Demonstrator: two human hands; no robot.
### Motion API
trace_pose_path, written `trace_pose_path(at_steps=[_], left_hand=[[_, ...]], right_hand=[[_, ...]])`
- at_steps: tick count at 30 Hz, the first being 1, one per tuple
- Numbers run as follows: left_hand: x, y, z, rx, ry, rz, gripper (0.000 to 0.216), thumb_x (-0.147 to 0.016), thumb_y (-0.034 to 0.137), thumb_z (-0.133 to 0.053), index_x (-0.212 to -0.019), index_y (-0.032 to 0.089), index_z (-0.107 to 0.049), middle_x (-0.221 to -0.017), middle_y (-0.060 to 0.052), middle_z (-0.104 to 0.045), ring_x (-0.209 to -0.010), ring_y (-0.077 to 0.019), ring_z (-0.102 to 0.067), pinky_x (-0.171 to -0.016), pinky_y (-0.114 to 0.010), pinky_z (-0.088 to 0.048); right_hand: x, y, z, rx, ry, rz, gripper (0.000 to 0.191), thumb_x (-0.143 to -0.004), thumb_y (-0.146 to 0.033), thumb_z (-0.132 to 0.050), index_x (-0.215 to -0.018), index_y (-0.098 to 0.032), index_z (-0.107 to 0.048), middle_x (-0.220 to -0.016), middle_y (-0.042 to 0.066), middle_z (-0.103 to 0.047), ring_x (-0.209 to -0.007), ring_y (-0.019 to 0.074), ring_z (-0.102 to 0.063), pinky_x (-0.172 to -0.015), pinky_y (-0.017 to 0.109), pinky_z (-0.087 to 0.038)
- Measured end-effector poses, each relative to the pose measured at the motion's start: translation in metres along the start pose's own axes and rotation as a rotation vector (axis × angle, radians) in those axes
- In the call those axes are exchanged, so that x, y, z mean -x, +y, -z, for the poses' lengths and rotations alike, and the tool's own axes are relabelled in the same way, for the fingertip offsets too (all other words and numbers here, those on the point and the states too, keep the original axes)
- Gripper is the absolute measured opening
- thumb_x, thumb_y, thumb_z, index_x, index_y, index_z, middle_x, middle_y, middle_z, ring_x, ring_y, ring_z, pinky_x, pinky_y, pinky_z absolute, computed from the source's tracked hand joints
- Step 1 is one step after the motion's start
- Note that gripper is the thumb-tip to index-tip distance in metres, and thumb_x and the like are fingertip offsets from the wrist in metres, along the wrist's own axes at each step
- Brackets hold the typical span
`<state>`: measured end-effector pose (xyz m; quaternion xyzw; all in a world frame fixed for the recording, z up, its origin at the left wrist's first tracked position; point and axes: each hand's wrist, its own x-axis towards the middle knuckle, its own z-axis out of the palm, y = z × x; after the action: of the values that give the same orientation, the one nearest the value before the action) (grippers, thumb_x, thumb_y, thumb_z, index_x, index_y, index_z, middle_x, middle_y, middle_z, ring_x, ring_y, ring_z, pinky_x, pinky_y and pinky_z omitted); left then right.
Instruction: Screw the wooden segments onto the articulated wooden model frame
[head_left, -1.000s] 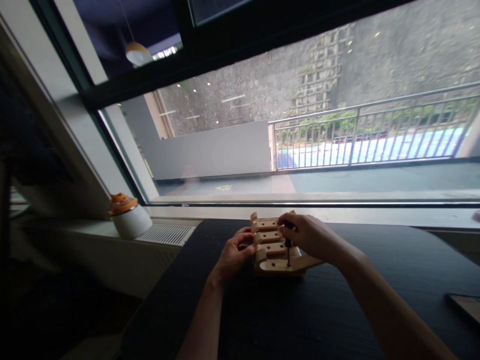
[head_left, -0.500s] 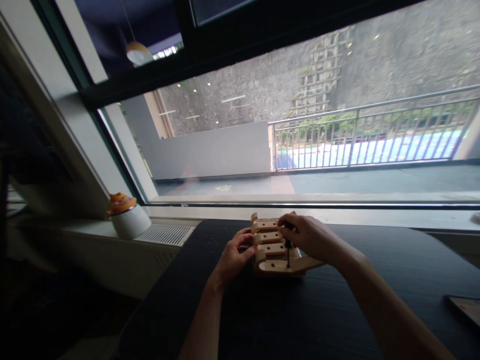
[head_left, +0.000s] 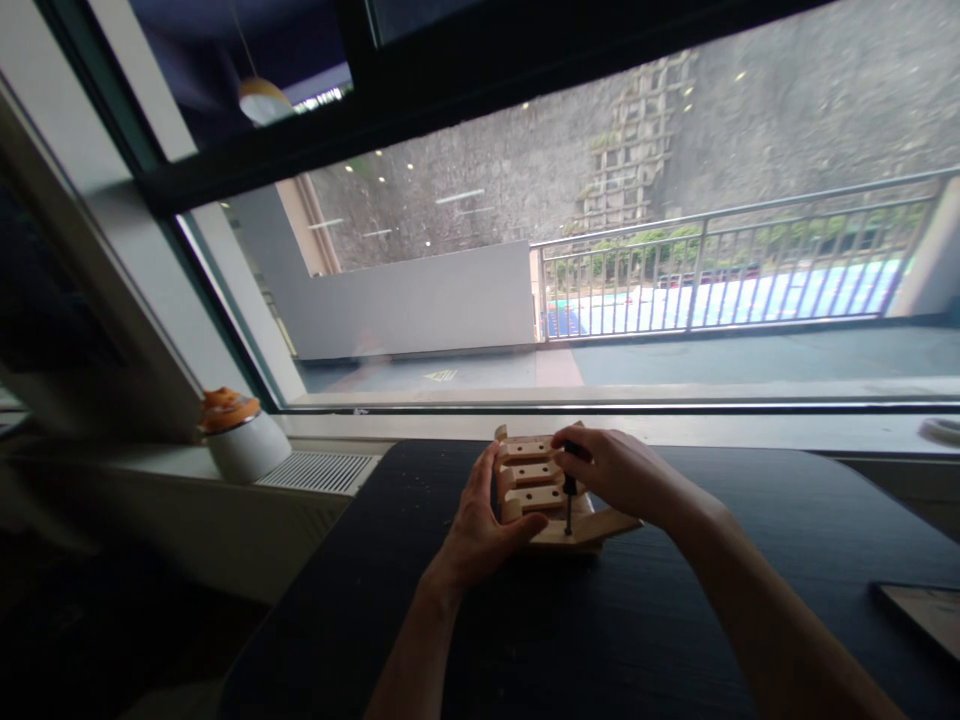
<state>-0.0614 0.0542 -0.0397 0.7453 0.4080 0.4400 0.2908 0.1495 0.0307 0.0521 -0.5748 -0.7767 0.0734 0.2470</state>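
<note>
A light wooden assembly (head_left: 534, 480) of several stacked slats with small holes lies on the black table (head_left: 600, 620) near the window. My left hand (head_left: 480, 525) cups its left and front side, fingers curled against the wood. My right hand (head_left: 611, 472) is closed round the dark handle of a small screwdriver (head_left: 569, 500), which stands upright with its tip on the front wooden piece.
A white pot with an orange lid (head_left: 238, 438) stands on the sill at left, beside a vent grille (head_left: 319, 472). A flat phone-like object (head_left: 922, 610) lies at the table's right edge. The large window (head_left: 600, 300) runs right behind the table.
My left hand slid from the assembly's left edge round to its front corner, now covering more of it. The view shifted slightly left. The screwdriver stays upright in place.
</note>
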Motion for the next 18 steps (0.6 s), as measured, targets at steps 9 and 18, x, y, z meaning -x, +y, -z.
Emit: trace_pose_path(at_steps=[9,18], left_hand=[[0.001,0.025,-0.01,-0.362,0.006,-0.399,0.042,-0.066,0.029,-0.075,-0.106,0.026,-0.064,-0.118,-0.006,-0.062,-0.127,-0.0314,-0.041,-0.114,-0.05,-0.015],[0.006,0.031,-0.02,-0.346,-0.019,-0.307,0.043,-0.066,0.025,-0.073,-0.108,0.03,-0.066,-0.123,-0.004,-0.061,-0.13,-0.0337,-0.038,-0.112,-0.053,-0.015]], right_hand=[[0.003,0.004,0.003,-0.121,-0.056,0.086,0.035,-0.084,-0.035,-0.051,-0.113,-0.021,-0.065,-0.089,0.005,-0.07,-0.074,0.0175,-0.061,-0.063,0.026,-0.041],[0.001,0.005,-0.002,-0.114,-0.023,0.047,0.035,-0.084,-0.033,-0.051,-0.115,-0.024,-0.065,-0.097,0.006,-0.071,-0.081,0.0194,-0.063,-0.069,0.027,-0.043]])
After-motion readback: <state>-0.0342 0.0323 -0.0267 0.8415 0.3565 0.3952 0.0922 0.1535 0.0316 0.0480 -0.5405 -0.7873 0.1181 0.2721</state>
